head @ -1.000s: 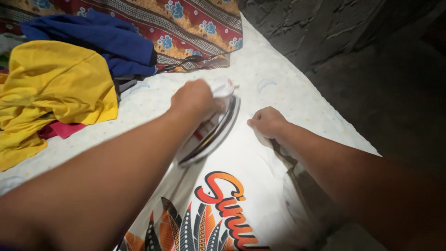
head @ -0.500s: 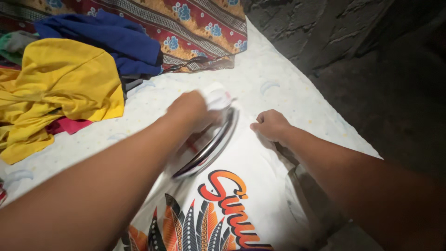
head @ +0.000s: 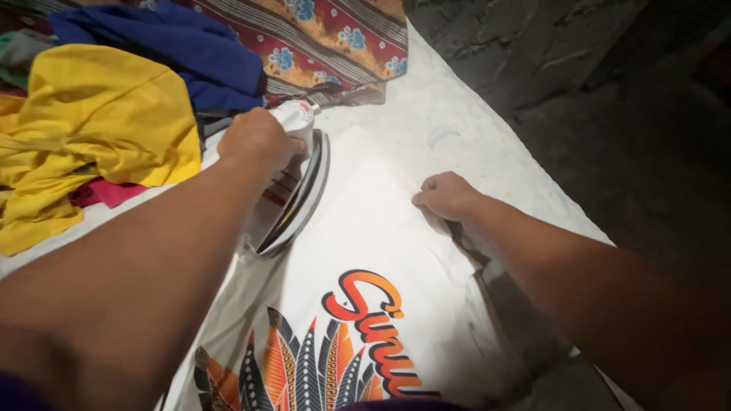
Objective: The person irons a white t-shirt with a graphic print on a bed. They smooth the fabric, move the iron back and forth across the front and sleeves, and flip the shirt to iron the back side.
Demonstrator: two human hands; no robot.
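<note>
Pale padded sheet (head: 472, 114) with faint small motifs covers the ironing surface; rough dark wall and floor lie from 12 to 3 o'clock. White T-shirt (head: 373, 228) lies flat on the sheet, centre to 6 o'clock, printed with orange lettering and orange-and-black feather shapes at 6 o'clock. Iron (head: 293, 186) has a white body with red trim and a bright metal soleplate; it stands on the shirt's left edge, just left of centre, tilted so the plate's rim shows. Its long axis runs from 7 toward 1 o'clock, nose pointing toward 1. Left hand (head: 257, 138) is closed around the iron's handle. Right hand (head: 448, 196) is a loose fist pressing down on the shirt at about 3 o'clock of centre. Heaped at 10 o'clock: yellow garment (head: 99, 129), blue garment (head: 175, 46), and a red floral patterned cloth (head: 335, 38) at 12. No containers in view.
</note>
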